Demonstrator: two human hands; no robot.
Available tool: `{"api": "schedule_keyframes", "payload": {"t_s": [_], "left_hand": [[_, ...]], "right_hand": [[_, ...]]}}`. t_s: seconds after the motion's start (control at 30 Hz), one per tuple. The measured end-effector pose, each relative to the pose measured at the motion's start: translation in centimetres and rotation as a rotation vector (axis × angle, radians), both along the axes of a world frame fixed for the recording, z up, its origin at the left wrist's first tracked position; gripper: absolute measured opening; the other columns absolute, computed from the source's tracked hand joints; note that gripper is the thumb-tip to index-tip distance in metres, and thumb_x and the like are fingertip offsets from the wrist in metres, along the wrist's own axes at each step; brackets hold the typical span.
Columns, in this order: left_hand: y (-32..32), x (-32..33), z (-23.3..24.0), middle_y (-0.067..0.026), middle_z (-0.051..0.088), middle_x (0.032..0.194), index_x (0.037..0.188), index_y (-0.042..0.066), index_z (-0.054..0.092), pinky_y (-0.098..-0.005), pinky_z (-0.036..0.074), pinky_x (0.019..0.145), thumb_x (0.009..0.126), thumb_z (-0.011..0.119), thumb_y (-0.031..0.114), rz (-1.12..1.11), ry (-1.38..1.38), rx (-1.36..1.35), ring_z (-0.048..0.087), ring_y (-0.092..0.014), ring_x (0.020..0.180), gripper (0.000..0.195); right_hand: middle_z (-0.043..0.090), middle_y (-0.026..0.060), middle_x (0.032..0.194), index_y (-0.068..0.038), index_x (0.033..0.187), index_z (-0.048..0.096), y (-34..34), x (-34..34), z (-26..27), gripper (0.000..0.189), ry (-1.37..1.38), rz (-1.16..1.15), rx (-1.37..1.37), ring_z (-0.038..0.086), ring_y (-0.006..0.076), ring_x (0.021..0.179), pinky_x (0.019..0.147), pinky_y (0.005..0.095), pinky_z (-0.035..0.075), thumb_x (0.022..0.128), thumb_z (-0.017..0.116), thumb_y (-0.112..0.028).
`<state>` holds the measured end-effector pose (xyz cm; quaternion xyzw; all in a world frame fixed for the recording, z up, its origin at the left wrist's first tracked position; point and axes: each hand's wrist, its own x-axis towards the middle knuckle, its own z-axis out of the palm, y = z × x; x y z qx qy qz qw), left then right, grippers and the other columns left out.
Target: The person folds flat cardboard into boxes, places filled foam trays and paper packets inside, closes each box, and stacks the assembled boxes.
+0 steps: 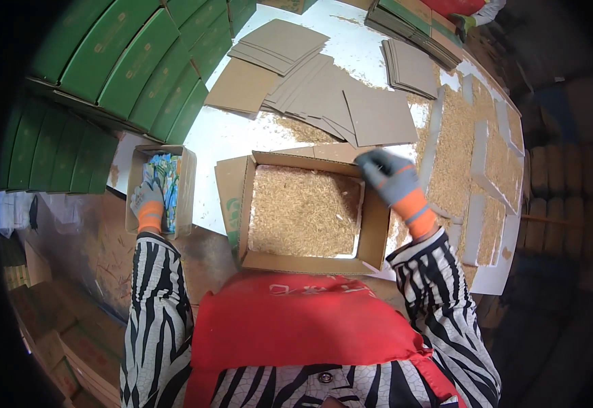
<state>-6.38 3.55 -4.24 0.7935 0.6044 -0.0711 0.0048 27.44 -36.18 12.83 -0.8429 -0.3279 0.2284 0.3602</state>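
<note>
Before me an open cardboard box (373,239) holds a white tray (361,204) filled with tan husks or shavings (301,214). My right hand (391,178), in a grey and orange glove, is over the box's far right corner. Its fingers are bent and blurred, so a grip on the rim cannot be made out. To the left stands a translucent plastic tub (188,178) of small blue and green packets (171,171). My left hand (148,201), gloved alike, reaches into it with its fingers on the packets; whether it grips one is unclear.
Green cartons (123,71) are stacked at the far left. Loose cardboard sheets (380,120) lie beyond the box on the white table (215,137). More husk-filled white trays (495,158) stand at right. Another person's gloved hand (464,24) is near flattened cartons (414,33).
</note>
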Motion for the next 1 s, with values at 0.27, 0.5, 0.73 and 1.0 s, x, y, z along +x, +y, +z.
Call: {"api": "schedule_keyframes", "payload": {"t_s": [0.27,0.5,0.73,1.0], "left_hand": [[0.5,0.6,1.2,-0.0182,0.068,0.092,0.093,0.006,0.071,-0.0414,0.05,0.079,0.077,0.059,0.035,0.156,-0.504,0.105,0.065,-0.036,0.089,0.035],[-0.4,-0.7,0.3,-0.017,0.069,0.079,0.087,0.003,0.072,-0.0352,0.05,0.073,0.067,0.077,0.035,0.386,-0.752,0.139,0.067,-0.027,0.073,0.038],[0.7,-3.9,0.0,-0.0049,0.067,0.084,0.098,-0.005,0.068,-0.0238,0.046,0.061,0.081,0.072,0.021,0.441,-1.259,-0.307,0.059,-0.011,0.068,0.031],[-12.6,8.2,15.4,-0.0074,0.067,0.085,0.084,0.009,0.069,-0.0365,0.045,0.083,0.068,0.07,0.005,-0.662,-1.238,0.202,0.061,-0.027,0.088,0.016]], "right_hand": [[0.028,0.0139,0.15,-0.021,0.144,0.033,-5.3,18.5,-16.9,0.083,-0.897,0.096,-0.537,0.03,0.0428,0.132,0.109,0.053,0.023,0.07,0.07,-0.02],[0.051,0.0115,0.134,-0.01,0.135,0.047,-5.6,15.8,-12.1,0.052,-0.878,0.179,-0.179,0.047,0.0307,0.122,0.106,0.0412,0.033,0.084,0.049,-0.002],[0.06,0.0176,0.121,0.005,0.125,0.052,-9.9,10.8,-7.2,0.033,-0.386,-0.222,0.097,0.057,0.0245,0.11,0.096,0.033,0.042,0.095,0.045,-0.007],[0.063,0.0142,0.109,-0.003,0.121,0.058,-11.4,-0.5,1.0,0.036,-0.723,-0.375,0.157,0.062,0.0226,0.091,0.074,0.0299,0.05,0.085,0.057,0.003]]}}
